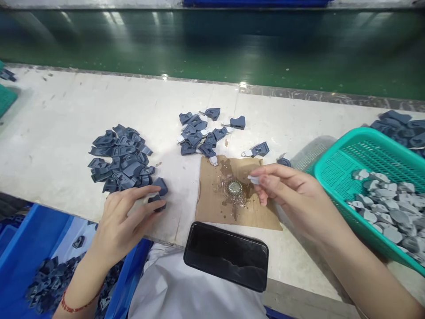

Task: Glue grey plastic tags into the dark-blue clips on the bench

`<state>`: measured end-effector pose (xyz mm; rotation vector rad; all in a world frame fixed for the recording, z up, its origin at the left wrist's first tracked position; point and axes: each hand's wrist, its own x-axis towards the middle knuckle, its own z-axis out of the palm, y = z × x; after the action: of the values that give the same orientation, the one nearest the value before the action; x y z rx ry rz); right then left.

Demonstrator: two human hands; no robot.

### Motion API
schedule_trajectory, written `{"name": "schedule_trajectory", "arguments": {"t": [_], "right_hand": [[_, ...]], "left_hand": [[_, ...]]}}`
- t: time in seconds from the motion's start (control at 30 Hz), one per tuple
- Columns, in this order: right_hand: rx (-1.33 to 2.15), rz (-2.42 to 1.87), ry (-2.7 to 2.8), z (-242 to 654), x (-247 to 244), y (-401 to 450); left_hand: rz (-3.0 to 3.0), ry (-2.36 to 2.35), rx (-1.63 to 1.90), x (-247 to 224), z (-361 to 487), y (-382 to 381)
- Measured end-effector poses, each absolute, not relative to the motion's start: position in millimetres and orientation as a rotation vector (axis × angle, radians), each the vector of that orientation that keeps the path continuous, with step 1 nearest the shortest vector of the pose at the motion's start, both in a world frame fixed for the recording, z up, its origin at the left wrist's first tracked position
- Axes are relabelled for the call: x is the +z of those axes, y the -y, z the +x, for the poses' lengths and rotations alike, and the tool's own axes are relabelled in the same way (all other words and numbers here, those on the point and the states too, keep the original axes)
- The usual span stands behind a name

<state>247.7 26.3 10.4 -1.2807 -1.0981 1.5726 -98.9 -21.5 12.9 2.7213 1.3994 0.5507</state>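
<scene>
My left hand is at the near edge of a heap of dark blue-grey plastic parts. Its fingers are curled round one dark blue-grey plastic part, and another such part lies against the fingertips. Over the right side of a cardboard sheet, my right hand pinches a small white plastic piece between thumb and fingers. On the cardboard sits a round metallic disc with wet-looking stains around it. Beyond the sheet lies a group of dark parts with white pieces attached.
A green basket at right holds many light grey pieces; more dark parts lie behind it. A black phone rests at the table's front edge. Lower left is a blue bin of dark parts. A green belt runs behind.
</scene>
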Motion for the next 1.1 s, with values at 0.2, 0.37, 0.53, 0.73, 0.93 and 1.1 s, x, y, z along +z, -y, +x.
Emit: {"name": "schedule_trajectory", "arguments": {"t": [0.2, 0.37, 0.53, 0.73, 0.93, 1.1], "right_hand": [[1.321, -1.436, 1.428, 242.4, 8.9, -22.0], [0.921, -1.456, 1.754, 237.8, 5.9, -20.6], [0.731, -1.345, 1.963, 236.0, 6.0, -22.2], [0.541, -1.295, 2.129, 234.0, 3.5, -23.6], [0.548, -1.279, 2.149, 234.5, 5.3, -21.7], [0.557, -1.296, 2.113, 234.8, 4.4, -21.4]], "left_hand": [[2.282, -1.224, 0.857, 11.6, -62.9, 21.9], [1.613, -1.128, 0.95, 7.1, -24.6, 23.2], [1.172, -1.053, 0.932, 2.9, 0.6, 17.1], [1.172, -1.082, 0.894, -3.8, 12.7, 13.6], [1.192, -1.125, 0.9, -7.5, 15.4, 12.0], [1.239, -1.15, 0.914, -9.9, 15.6, 14.6]]}}
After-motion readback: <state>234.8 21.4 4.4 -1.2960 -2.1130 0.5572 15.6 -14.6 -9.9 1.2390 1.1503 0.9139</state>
